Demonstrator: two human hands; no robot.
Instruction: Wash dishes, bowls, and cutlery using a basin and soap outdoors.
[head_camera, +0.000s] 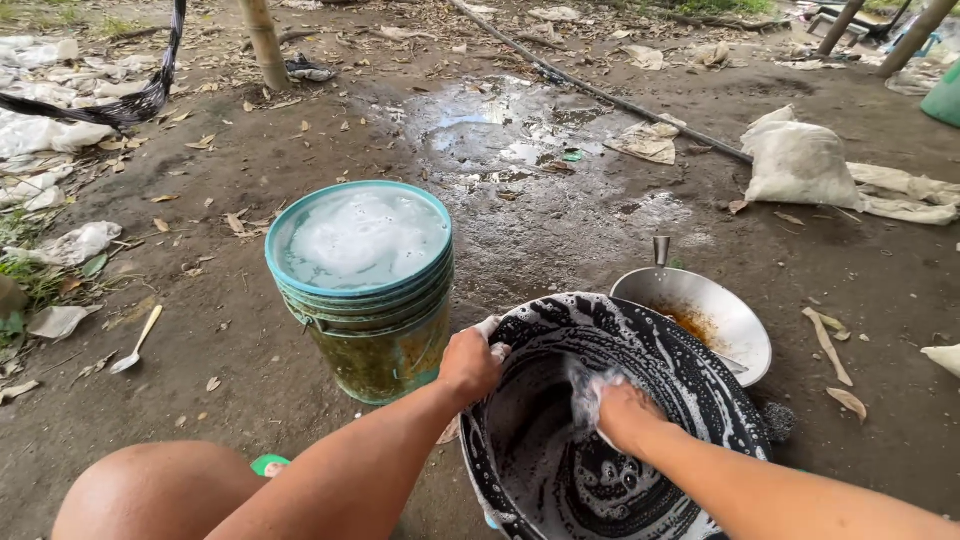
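A large black wok (690, 370), smeared with white soap suds, lies tilted on the dirt in front of me. My left hand (470, 362) grips its near-left rim. Inside the wok, my right hand (618, 408) presses a sudsy grey scrubbing cloth (586, 388) against the black surface. Just left of the wok stands a teal plastic bucket (362, 300) filled with foamy water.
A silver metal pan (705, 310) with brown residue sits behind the wok. A dark scouring pad (778, 420) lies at the wok's right. A white spoon (137, 342) rests on the dirt at left. Wet puddle (510, 140), a pipe (620, 100), sacks (800, 160) and a pole (264, 42) lie beyond.
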